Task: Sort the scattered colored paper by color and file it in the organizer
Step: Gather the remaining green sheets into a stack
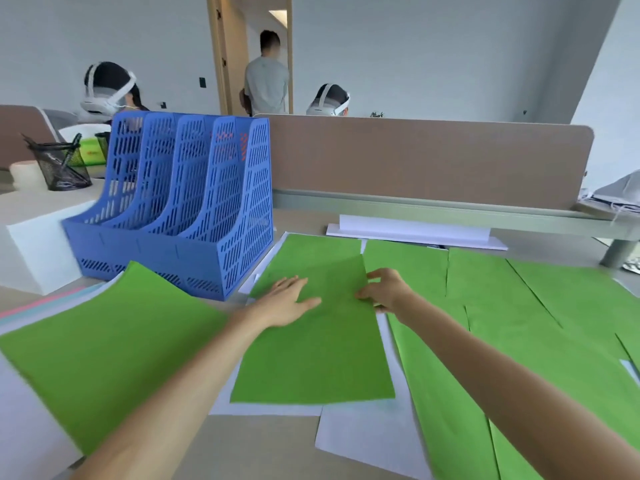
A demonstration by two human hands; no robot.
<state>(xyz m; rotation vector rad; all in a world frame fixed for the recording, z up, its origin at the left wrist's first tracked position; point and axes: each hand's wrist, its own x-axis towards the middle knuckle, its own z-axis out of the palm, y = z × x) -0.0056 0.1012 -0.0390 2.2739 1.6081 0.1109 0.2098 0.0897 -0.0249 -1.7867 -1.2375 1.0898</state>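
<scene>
Green and matte, one paper sheet (311,341) lies flat on the counter (263,445), just in front and to the right of the blue organizer (180,202), over white paper (367,434). The left hand (287,301) presses on it, fingers straight and flat. The right hand (384,289) has its fingers clamped on the sheet's right edge. More green sheets (519,306) fan out further right of the organizer. Something red (230,136) shows through the mesh of its rightmost slot.
</scene>
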